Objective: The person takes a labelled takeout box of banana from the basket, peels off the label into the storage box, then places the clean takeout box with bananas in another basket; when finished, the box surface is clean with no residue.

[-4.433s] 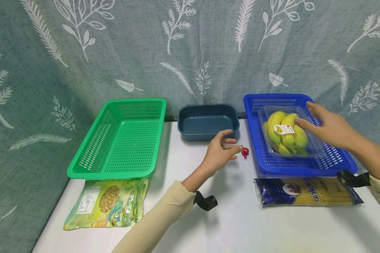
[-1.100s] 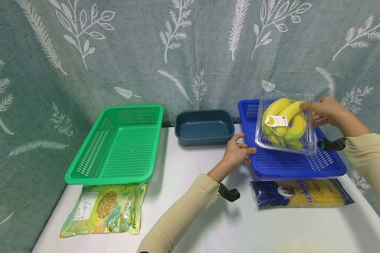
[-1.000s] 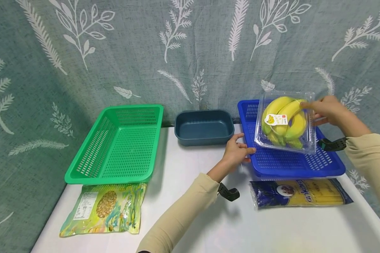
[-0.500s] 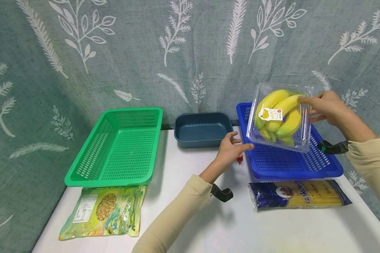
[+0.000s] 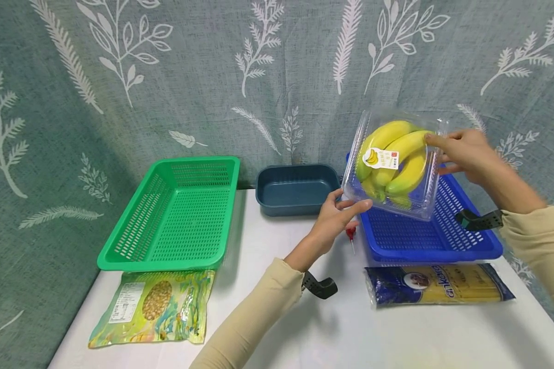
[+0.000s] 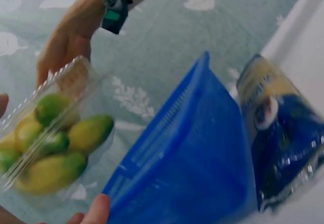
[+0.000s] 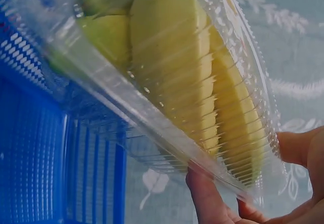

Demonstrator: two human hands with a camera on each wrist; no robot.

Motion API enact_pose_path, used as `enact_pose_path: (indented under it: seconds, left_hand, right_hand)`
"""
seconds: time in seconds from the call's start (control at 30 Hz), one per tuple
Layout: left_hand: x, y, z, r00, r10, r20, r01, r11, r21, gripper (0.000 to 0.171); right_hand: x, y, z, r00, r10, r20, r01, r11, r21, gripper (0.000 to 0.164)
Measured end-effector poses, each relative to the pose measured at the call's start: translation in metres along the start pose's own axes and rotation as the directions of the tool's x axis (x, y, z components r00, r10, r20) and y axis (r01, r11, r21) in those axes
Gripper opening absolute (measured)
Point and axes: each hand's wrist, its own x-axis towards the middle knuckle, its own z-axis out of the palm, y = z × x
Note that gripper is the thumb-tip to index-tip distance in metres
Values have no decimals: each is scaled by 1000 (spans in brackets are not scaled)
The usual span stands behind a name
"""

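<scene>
My right hand (image 5: pixel 468 154) grips the right side of a clear plastic box (image 5: pixel 427 197), thumb on top and fingers underneath. Inside lie yellow-green bananas (image 5: pixel 392 154) with a white label. Tilted, the box hangs over the blue basket (image 5: pixel 420 253); the right wrist view shows fingers (image 7: pixel 205 198) against its edge. My left hand (image 5: pixel 328 223) is at the box's lower left corner, thumb and fingers spread apart. In the left wrist view, its fingertips (image 6: pixel 98 211) show below the box. A red lollipop (image 5: pixel 351 233) lies on the table, partly hidden by the left hand.
A green basket (image 5: pixel 221 246) stands at the left, with a patterned packet (image 5: pixel 157 307) before it. Between the baskets sits a dark teal tray (image 5: pixel 300 210). A spaghetti pack (image 5: pixel 438 284) lies in front of the blue basket; a leaf-print curtain (image 5: pixel 300 66) hangs behind.
The right hand has lifted the banana box out of the blue basket and carried it left, tilting it. The left hand has left the basket's rim and come to the box's lower left corner.
</scene>
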Motion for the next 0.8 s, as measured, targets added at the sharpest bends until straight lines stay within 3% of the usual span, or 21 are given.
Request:
enact_pose_path:
  seconds: [0.27,0.47,0.57,0.67,0.8]
  left_hand:
    - [-5,10,10,999,9,43,1,972,-236,97]
    - [-4,10,6,993,102,-58,-116,937,-330,85]
    - [-4,12,2,983,157,-99,-182,915,-359,74]
    - [-7,16,-3,978,175,-115,-206,898,-389,71]
    - [-11,20,-11,975,180,-126,-216,896,-388,70]
  right_hand:
    - [-11,-10,20,997,-69,-27,71,995,70,92]
    - [-21,-10,33,996,-86,-38,92,977,191,95]
    - [-25,-12,40,994,-87,-61,100,957,273,84]
    - [-30,-13,45,993,-86,-75,106,942,319,71]
    - [-35,-15,51,993,-95,-73,115,933,341,78]
